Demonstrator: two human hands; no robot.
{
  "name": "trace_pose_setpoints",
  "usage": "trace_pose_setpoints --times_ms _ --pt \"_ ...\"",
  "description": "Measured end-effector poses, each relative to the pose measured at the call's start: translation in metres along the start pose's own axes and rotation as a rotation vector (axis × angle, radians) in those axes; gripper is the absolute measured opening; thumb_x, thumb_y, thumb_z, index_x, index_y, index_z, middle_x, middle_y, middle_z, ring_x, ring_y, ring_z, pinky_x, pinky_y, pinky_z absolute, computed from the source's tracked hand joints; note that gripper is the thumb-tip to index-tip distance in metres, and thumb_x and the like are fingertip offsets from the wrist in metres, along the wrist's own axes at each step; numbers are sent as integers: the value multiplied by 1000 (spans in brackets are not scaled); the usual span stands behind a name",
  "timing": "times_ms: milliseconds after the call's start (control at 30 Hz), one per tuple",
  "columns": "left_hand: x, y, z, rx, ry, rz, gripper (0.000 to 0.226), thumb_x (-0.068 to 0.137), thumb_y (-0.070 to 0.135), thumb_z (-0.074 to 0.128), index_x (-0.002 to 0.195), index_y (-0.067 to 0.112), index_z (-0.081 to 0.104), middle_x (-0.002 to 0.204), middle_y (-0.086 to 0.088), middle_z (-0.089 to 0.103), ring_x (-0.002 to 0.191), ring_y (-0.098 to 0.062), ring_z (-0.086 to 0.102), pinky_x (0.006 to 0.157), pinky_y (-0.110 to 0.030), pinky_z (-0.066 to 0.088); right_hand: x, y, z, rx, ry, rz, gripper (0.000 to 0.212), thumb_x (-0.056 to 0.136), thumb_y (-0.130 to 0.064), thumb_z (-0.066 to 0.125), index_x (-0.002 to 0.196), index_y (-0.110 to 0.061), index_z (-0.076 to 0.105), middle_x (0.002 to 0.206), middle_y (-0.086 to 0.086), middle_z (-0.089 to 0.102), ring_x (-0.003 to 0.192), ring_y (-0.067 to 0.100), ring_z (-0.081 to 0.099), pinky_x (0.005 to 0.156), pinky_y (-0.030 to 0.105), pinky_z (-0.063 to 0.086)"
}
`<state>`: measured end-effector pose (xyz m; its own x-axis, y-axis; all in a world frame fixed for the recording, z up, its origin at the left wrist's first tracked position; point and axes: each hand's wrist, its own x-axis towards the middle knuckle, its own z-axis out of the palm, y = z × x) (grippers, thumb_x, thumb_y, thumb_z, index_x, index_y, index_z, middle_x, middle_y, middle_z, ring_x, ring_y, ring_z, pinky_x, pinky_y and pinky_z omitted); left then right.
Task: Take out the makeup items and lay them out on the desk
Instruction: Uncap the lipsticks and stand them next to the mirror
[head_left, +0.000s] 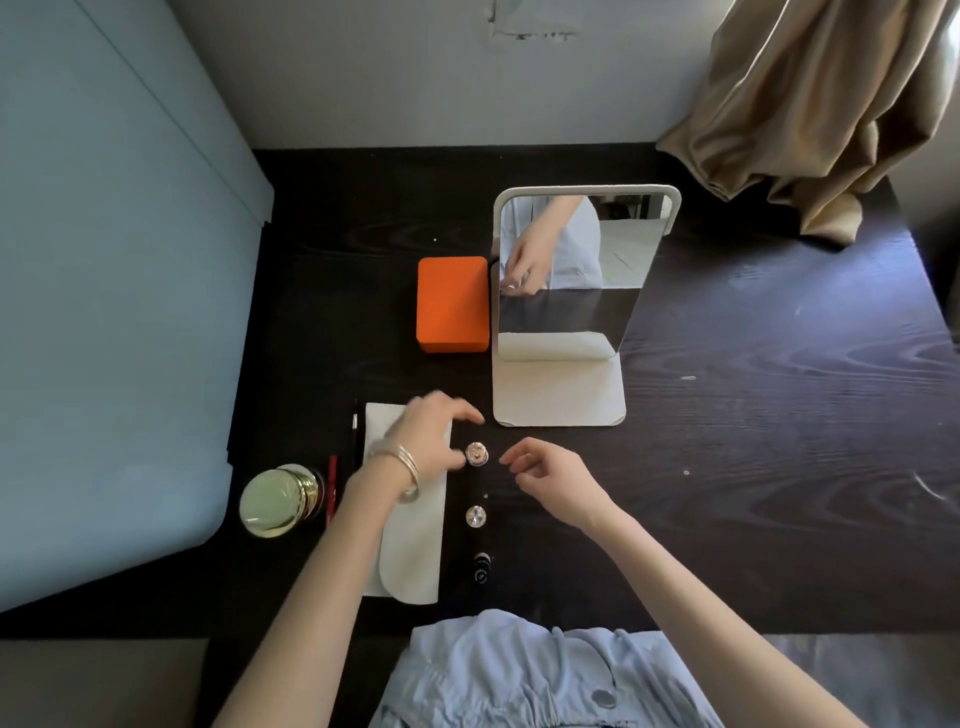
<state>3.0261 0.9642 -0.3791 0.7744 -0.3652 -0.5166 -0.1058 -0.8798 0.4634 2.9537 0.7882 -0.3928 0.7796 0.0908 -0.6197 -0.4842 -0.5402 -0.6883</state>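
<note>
Both forearms bare, no sleeves showing. Left wrist w/ stacked thin bangles (402, 465), silver/pale gold, approx. three. Right hand (550, 475) no jewellery visible. Light blue garment (519, 675) at lap, gathered fabric, round button at right side.

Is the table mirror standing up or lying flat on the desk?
Standing. The mirror leans back on its white base, glass facing the person and reflecting a hand and the desk.
</note>
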Motion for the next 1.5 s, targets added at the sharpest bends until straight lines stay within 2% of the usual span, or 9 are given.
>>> trace_pose_setpoints --times_ms 200,367,567,767,933,1167,1267,1333,1500 --pt "-20 9 40 -200 188 -17 27 78 20 72 104 23 65 104 2 64 100 -18 59 86 -33 50 -2 14 9 -158 -11 -6 31 87 -10 57 117 -15 60 115 6 61 91 16 60 85 24 47" --pt "-26 24 27 -577 181 -4 22 81 15 69 102 14 65 93 2 64 87 -12 62 77 -19 52 -24 15 -1 95 130 -90 41 97 -30 49 135 -16 45 126 -5 50 112 11 54 94 23 43" --pt "-37 57 34 -961 165 -91 25 89 20 60 112 10 58 105 -4 65 103 -18 62 95 -36 51 -54 4 -12 584 -21 -81 22 100 -27 42 89 -13 56 70 -1 57 62 8 55 68 23 52" --pt "-45 92 46 -1247 -47 -194 18 97 23 44 100 13 59 91 -2 68 87 -19 64 66 -27 50 -61 4 -4 889 -135 -3 23 99 -25 43 91 -10 57 70 2 59 65 12 56 71 26 50" --pt "-49 97 54 -1404 -62 -257 20 98 21 44 94 8 59 91 -7 67 91 -20 65 76 -30 53 -69 4 2 934 -86 -1 29 96 -35 44 79 -12 47 59 0 38 56 10 37 57 21 38" --pt "-47 108 58 -1315 -77 -336 27 98 22 45 82 7 60 89 -10 67 85 -25 67 83 -41 55 -77 9 -2 815 -18 -10 30 99 -28 42 78 -10 52 56 -2 31 53 10 28 54 23 28" --pt "-31 93 37 -1481 251 -435 25 100 21 38 84 5 48 83 -9 55 56 -13 66 54 -31 57 -92 19 4 743 -14 -42 30 100 -18 39 75 -6 51 50 -2 35 49 15 32 48 20 33" --pt "-21 69 12 -1476 361 -404 18 99 18 40 97 1 46 82 -9 51 62 -14 64 56 -30 57 -109 38 7 817 4 -55 26 97 -19 41 81 -3 53 51 1 44 50 17 43 54 22 41" --pt "-25 66 3 -436 120 -208 24 88 28 59 107 15 54 89 -8 64 74 -20 64 73 -34 54 -122 70 -16 825 199 -54 17 98 -16 42 97 -10 57 78 -1 65 75 12 62 75 27 46"
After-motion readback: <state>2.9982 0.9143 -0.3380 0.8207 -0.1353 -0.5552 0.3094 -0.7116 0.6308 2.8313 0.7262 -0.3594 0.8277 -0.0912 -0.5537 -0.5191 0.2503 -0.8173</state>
